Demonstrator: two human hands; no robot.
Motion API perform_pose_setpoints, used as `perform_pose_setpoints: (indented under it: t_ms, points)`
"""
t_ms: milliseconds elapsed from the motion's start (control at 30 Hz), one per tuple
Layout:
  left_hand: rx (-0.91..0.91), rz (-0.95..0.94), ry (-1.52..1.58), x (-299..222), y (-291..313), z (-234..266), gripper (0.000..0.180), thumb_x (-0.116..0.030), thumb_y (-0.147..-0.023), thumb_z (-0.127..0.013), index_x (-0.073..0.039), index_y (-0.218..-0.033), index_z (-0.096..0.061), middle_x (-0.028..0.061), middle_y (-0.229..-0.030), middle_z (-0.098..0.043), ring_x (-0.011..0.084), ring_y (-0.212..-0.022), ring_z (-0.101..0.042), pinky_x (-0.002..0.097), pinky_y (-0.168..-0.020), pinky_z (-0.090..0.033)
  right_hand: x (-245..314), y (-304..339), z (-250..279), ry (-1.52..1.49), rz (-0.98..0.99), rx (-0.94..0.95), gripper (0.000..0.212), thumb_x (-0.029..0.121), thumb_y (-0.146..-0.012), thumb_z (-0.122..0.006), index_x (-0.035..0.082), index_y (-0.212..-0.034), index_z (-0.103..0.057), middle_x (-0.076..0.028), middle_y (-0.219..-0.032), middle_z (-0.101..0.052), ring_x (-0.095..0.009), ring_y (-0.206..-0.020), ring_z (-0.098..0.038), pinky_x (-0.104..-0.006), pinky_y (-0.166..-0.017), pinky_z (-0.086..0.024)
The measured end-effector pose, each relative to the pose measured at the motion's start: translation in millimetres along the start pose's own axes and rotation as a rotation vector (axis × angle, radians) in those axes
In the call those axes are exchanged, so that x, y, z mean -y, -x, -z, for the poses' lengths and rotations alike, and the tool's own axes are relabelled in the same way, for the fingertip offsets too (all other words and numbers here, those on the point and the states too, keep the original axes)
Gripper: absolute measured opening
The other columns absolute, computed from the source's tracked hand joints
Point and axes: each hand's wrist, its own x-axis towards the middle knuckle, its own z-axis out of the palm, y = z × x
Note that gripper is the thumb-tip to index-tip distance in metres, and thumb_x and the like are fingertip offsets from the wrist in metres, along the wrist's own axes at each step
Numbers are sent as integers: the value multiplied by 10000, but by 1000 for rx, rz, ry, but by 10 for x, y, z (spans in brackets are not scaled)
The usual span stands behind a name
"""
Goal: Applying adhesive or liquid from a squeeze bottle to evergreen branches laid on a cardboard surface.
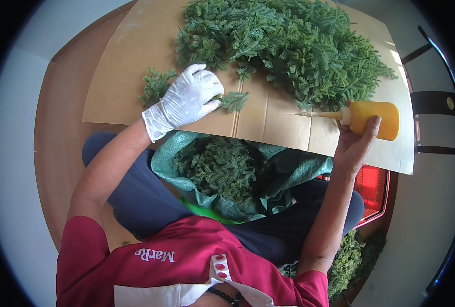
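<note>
Head view: small flat feathery green sprig (233, 101)

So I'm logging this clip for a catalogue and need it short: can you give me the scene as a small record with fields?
left hand: white-gloved left hand presses a small green sprig onto the cardboard sheet
right hand: bare right hand holds a yellow squeeze bottle, nozzle pointing left toward the sprig
on the sheet: large pile of green fir-like sprigs; another loose sprig beside the glove
lap: green woven sack full of more sprigs
surface: round wooden table
</note>
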Motion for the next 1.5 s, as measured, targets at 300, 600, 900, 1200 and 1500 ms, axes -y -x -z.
perform_pose_setpoints:
  t_ms: [300, 600, 900, 1200, 1500]
  points:
    - [-58, 82, 135, -536, -240, -158, 215, -134, -800, -672, -93, -1009, -641, 31, -1035, -593, 212, -905, -567, 333, -819, -430, -125, 98, -173, -209, -205, 46, 530, 431, -990, -546, 18, -1302, -434, -234, -1145, -622, -271, -1002, -651, -368, -784, -558]
    - [-45, 119, 123, -880, -330, -286, 151, -120, -814, -654, -93, -957, -615, 64, -1035, -591, 217, -839, -582, 337, -730, -483, -457, 427, -486, -479, -518, 13, 554, 498, -950, -591, 73, -1289, -486, -157, -1198, -627, -230, -987, -647, -416, -927, -487]
    - [-21, 146, 355, -855, -195, -154, 237, -112, -819, -657, -89, -1054, -642, 59, -1065, -597, 220, -847, -589, 330, -755, -504, -669, 437, -401, -441, -543, -33, 533, 503, -949, -590, 82, -1263, -500, -135, -1140, -650, -217, -980, -636, -437, -952, -475]
    - [35, -22, 354, -765, 101, -174, 385, -165, -812, -680, -120, -1193, -641, 55, -1259, -562, 236, -1075, -544, 392, -938, -445, -758, 414, -431, -438, -536, 7, 559, 502, -943, -600, 53, -1259, -494, -142, -1138, -642, -222, -982, -630, -403, -936, -486]
    - [196, 11, 203, -860, -55, -151, 596, -374, -789, -686, -178, -1337, -560, 82, -1437, -460, 283, -1345, -395, 571, -1143, -211, -738, 215, -503, -427, -441, 32, 563, 494, -951, -594, 32, -1256, -489, -164, -1137, -634, -231, -981, -629, -368, -907, -503]
